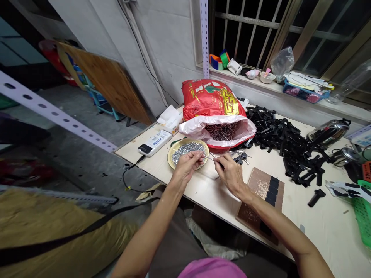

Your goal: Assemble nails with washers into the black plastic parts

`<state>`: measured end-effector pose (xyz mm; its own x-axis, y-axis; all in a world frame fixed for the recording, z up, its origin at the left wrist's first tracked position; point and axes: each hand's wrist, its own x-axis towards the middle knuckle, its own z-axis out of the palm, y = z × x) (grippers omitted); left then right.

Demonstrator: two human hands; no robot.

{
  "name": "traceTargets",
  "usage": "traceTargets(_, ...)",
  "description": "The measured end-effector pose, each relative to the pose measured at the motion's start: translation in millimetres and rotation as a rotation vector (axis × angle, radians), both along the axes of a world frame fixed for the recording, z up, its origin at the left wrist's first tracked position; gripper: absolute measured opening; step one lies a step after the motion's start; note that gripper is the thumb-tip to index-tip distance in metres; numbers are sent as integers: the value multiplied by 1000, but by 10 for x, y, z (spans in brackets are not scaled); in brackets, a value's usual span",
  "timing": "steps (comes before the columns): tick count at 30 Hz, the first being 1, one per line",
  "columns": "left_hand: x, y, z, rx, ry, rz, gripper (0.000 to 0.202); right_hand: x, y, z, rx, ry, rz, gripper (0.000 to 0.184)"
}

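My left hand (pixel 188 165) hovers over the near rim of a gold-coloured dish (pixel 173 148) full of small silver metal pieces, its fingers pinched on one small piece. My right hand (pixel 230 173) is just to the right, fingers closed on a thin metal pin (pixel 209 158) that reaches toward the left fingertips. Behind the dish lies a red sack (pixel 213 98), its white lining folded open over a mass of dark pins (pixel 222 131). A few loose pins and a black plastic part (pixel 241 156) lie beside my right hand.
A big heap of black plastic parts (pixel 285 139) spreads across the table to the right. A brown perforated board (pixel 261 197) lies by my right forearm. A white device (pixel 154 143) sits left of the dish. Metal kettles (pixel 329 132) and a green basket (pixel 363 216) stand at right.
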<state>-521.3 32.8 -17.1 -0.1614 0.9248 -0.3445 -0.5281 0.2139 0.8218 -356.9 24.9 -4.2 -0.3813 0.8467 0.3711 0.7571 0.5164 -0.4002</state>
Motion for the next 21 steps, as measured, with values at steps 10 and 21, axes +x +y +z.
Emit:
traceTargets(10, 328, -99, 79, 24, -150, 3, 26, 164, -99, 118, 24, -123, -93, 21)
traceTargets(21, 541, -158, 86, 118, 2, -34, 39, 355, -250, 73, 259, -303, -139, 21)
